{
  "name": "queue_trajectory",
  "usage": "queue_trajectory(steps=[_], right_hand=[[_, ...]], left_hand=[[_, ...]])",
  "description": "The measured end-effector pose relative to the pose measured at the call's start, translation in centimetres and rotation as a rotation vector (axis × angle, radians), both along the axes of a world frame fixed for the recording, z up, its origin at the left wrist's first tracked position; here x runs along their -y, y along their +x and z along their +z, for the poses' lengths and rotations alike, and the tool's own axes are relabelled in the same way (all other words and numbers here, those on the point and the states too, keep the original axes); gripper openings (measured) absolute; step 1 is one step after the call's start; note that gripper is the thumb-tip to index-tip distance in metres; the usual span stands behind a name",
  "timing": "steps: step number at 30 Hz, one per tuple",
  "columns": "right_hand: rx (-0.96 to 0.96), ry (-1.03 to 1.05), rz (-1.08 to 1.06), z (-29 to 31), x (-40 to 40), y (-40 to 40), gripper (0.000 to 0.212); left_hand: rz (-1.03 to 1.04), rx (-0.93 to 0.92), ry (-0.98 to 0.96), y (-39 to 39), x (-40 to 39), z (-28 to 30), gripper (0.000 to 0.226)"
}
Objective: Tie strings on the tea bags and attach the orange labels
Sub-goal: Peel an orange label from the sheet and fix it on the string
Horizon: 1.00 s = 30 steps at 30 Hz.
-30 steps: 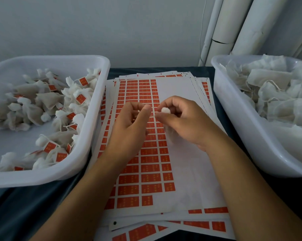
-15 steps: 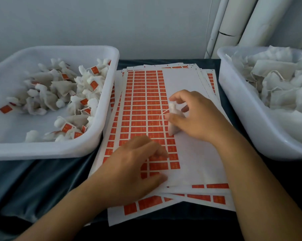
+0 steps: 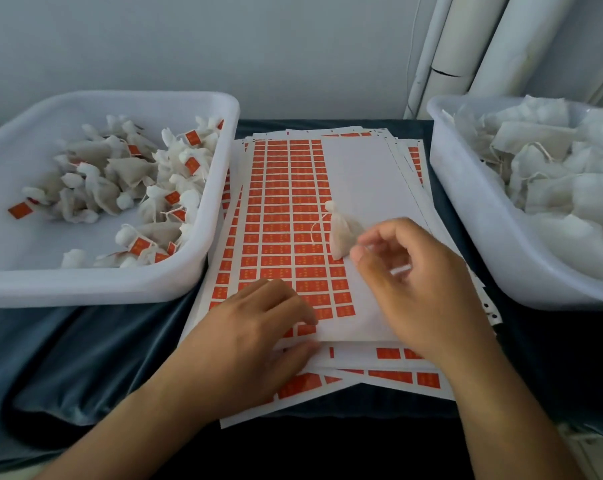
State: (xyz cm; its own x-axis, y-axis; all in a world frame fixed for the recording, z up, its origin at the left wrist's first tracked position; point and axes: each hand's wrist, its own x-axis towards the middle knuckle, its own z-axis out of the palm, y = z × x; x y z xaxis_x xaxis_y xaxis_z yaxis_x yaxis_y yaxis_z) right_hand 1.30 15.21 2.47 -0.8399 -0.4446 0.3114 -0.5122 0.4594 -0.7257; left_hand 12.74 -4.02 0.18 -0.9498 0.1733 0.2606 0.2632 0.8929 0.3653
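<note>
Head view: a stack of label sheets (image 3: 362,188) lies at the centre of the bench (image 3: 85,358), between two white tubs. The top sheet carries a grid of orange labels (image 3: 286,216) on its left part; its right part is bare backing paper.

One tied tea bag (image 3: 341,230) lies on the top sheet at the boundary between the label grid and the bare paper. Its gathered neck points toward the far edge of the bench. Its string (image 3: 315,230) loops out to the left across the labels.

The right hand (image 3: 418,289) sits just beside the tea bag on the near right. Its grip is partly open: fingers loosely curled, thumb and forefinger apart, holding nothing. The fingertips are close to the bag's lower edge; contact cannot be confirmed because of motion blur.

The left hand (image 3: 255,337) rests at the near left corner of the top sheet. Its fingers lie on the lowest label rows and its thumb at the sheet's near edge. Whether it is lifting a label cannot be told.

The left tub (image 3: 203,271) contains tied, labelled tea bags. The right tub (image 3: 466,209) contains unlabelled bags.
</note>
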Motion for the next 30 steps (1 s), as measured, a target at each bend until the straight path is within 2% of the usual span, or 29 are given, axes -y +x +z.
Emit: queue_trajectory(steps=[1,3,6,8,11,15,18,21,22,25,27,30], right_hand=[[0.052,-0.039,0.051,0.2,-0.6,0.9,0.021],[0.242,-0.047,0.215,0.8,-1.6,2.5,0.037],[0.597,0.158,0.449,0.8,-1.7,3.8,0.055],[0.698,0.209,0.473,0.0,-0.9,3.8,0.059],[0.726,-0.023,0.335,-1.4,0.4,3.7,0.056],[0.908,-0.383,0.215,-2.2,1.2,3.8,0.049],[0.936,-0.426,0.144,-2.8,1.6,3.9,0.04],[0.919,-0.391,0.071,-3.5,1.7,4.0,0.027],[0.911,-0.386,0.055,-3.6,1.8,4.1,0.024],[0.902,-0.401,0.029,-3.7,1.8,4.1,0.019],[0.903,-0.418,0.029,-3.9,1.8,4.2,0.017],[0.904,-0.471,0.046,-3.9,2.0,4.4,0.032]], left_hand=[[0.01,-0.03,0.016,0.0,0.0,0.0,0.021],[0.047,-0.107,0.064,-0.1,-0.2,-0.3,0.017],[0.125,-0.244,0.112,-0.3,-0.4,-0.7,0.014],[0.172,-0.328,0.121,-0.5,-0.4,-0.8,0.013],[0.197,-0.393,0.107,-0.6,-0.4,-0.7,0.013],[0.184,-0.362,0.091,-0.3,-0.4,-0.7,0.017],[0.144,-0.277,0.145,0.0,-0.6,-0.5,0.018],[0.164,-0.148,0.351,0.3,-0.5,0.1,0.023],[0.186,-0.127,0.361,0.4,-0.4,0.2,0.027],[0.248,-0.105,0.215,0.4,-0.2,0.3,0.038],[0.261,-0.085,0.185,0.4,-0.4,0.5,0.04],[0.259,-0.086,0.141,0.4,-0.8,0.6,0.033]])
